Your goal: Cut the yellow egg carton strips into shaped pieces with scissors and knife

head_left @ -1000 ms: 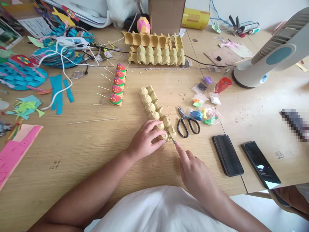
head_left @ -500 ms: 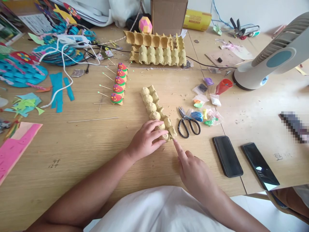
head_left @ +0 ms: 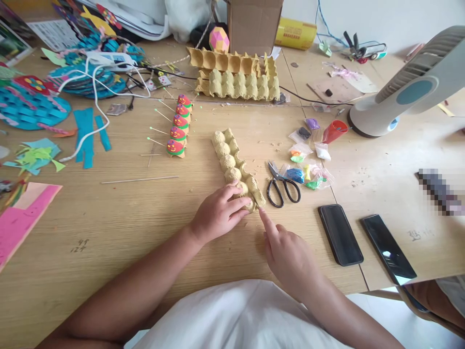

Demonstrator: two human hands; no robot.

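A pale egg carton strip (head_left: 231,161) lies bumps up on the table, slanting from upper left to lower right. My left hand (head_left: 220,212) curves over its near cups, thumb and fingers gripping them. Touching the strip's near right corner is the stretched-out index finger of my right hand (head_left: 286,252); its other fingers are curled, and I see nothing held in them. Black-handled scissors (head_left: 282,186) rest just right of the strip. To the left stands a caterpillar row (head_left: 178,127) of red and green painted carton cups with green-tipped sticks.
Small bags of coloured clay (head_left: 296,174) and a red cup (head_left: 334,131) sit beyond the scissors. Two phones (head_left: 340,235) lie at right, near a white fan (head_left: 394,106). More egg cartons (head_left: 243,85) are at the back. A thin stick (head_left: 140,180) and blue paper strips (head_left: 84,138) lie left.
The view has shifted very slightly. Both hands stay at the near end of the egg carton strip, which has hardly moved.
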